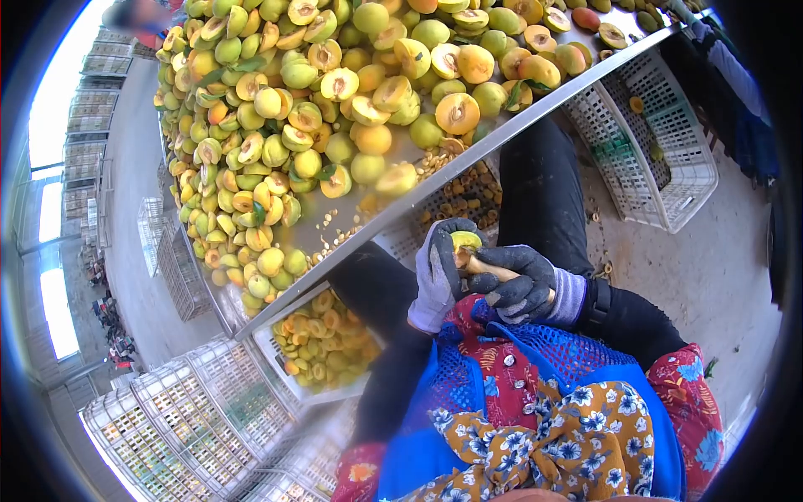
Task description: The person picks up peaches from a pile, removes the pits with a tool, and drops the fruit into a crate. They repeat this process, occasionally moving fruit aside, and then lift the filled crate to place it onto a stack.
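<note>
My left hand (437, 272), in a grey-and-lilac glove, is closed around a yellow-green apricot (467, 240) over my lap. Its cut side is partly hidden by the fingers. My right hand (529, 284), gloved the same way, grips a wooden-handled pitting tool (493, 268). The tool's tip meets the fruit and cannot be made out. Just beyond both hands runs the metal edge of a work table (535, 115), heaped with apricots (284, 109), many of them halved. Small pale pits (335, 237) lie along the near side of the tabletop.
A white crate (311, 391) of apricot halves stands by my left leg. Under the table, another crate (471, 194) holds pits or small pieces. An upright white crate (644, 142) is at right; wire-framed crates (192, 418) stand at left. Other people are at the table's far ends.
</note>
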A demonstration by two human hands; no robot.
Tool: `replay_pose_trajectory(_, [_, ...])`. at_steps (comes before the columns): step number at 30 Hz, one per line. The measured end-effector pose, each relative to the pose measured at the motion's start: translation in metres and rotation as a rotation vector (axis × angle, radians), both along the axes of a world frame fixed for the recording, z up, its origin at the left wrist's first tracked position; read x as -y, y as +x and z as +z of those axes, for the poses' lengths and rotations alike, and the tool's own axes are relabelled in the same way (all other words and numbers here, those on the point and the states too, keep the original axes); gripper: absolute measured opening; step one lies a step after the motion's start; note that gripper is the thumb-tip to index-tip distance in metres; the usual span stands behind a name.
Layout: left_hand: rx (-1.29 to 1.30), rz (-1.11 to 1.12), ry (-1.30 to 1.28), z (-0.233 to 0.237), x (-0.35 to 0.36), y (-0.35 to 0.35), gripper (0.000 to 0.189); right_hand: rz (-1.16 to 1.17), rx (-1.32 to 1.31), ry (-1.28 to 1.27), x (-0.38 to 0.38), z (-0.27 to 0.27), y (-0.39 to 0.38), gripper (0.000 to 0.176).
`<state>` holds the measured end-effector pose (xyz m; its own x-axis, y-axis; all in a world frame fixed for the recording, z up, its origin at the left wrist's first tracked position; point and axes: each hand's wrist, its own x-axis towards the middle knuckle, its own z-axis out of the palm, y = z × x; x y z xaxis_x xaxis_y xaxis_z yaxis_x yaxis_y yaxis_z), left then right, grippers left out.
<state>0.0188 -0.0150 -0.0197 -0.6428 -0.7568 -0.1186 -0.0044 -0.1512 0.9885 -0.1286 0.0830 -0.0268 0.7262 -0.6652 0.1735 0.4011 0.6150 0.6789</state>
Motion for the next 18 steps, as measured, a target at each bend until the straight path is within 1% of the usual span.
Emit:
replay_pose_trajectory(1, [-0.020,-0.002,0.089,-0.001,-0.001,-0.001,0.042,-0.028,0.025,-0.037,0.000,-0.001,0.001,0.043])
replay_pose_trajectory(2, [-0.029,0.072,0.179,-0.010,-0.003,-0.003,0.040,-0.056,0.049,-0.074,0.001,-0.001,0.001,0.043])
replay_pose_trajectory(3, [-0.038,0.152,0.271,-0.020,-0.008,-0.003,0.039,-0.049,-0.223,-0.100,0.001,0.010,-0.003,0.043])
replay_pose_trajectory(4, [-0.022,0.217,0.207,-0.025,-0.014,0.000,0.037,-0.005,-0.498,-0.144,0.002,0.020,-0.006,0.044])
replay_pose_trajectory(5, [0.000,0.283,0.144,-0.025,-0.018,0.001,0.034,-0.127,-0.437,-0.206,0.006,0.021,-0.007,0.045])
replay_pose_trajectory(6, [0.101,0.338,0.056,-0.024,-0.018,0.012,0.034,-0.256,-0.373,-0.268,0.012,0.024,-0.009,0.047])
replay_pose_trajectory(7, [0.201,0.391,-0.034,-0.019,-0.013,0.030,0.033,-0.173,-0.508,-0.086,0.014,0.031,-0.022,0.047])
replay_pose_trajectory(8, [0.437,0.418,-0.169,-0.005,-0.008,0.051,0.031,-0.222,-0.538,-0.084,0.017,0.019,-0.025,0.045])
replay_pose_trajectory(9, [0.582,0.398,-0.216,0.020,0.000,0.068,0.028,-0.207,-0.629,-0.065,0.018,0.013,-0.031,0.044])
replay_pose_trajectory(10, [0.840,0.443,-0.410,0.027,0.007,0.090,0.026,-0.192,-0.717,-0.044,0.017,0.008,-0.034,0.043])
replay_pose_trajectory(11, [1.053,0.494,-0.546,0.033,0.015,0.109,0.025,-0.177,-0.785,-0.039,0.018,0.001,-0.036,0.041])
replay_pose_trajectory(12, [1.414,0.475,-0.746,0.034,0.021,0.129,0.029,-0.162,-0.852,-0.032,0.017,-0.005,-0.036,0.040])
replay_pose_trajectory(14, [1.919,0.363,-0.902,0.047,0.028,0.135,0.042,-0.122,-0.968,-0.021,0.019,-0.004,-0.032,0.039])
replay_pose_trajectory(16, [1.685,0.348,-0.802,0.055,0.051,0.116,0.043,-0.074,-1.066,-0.009,0.022,0.003,-0.025,0.039])
replay_pose_trajectory(17, [1.567,0.337,-0.752,0.056,0.067,0.102,0.044,-0.104,-1.134,-0.074,0.023,0.006,-0.023,0.037])
replay_pose_trajectory(18, [1.355,0.325,-0.704,0.053,0.082,0.078,0.046,-0.091,-1.177,-0.071,0.023,0.010,-0.020,0.037])
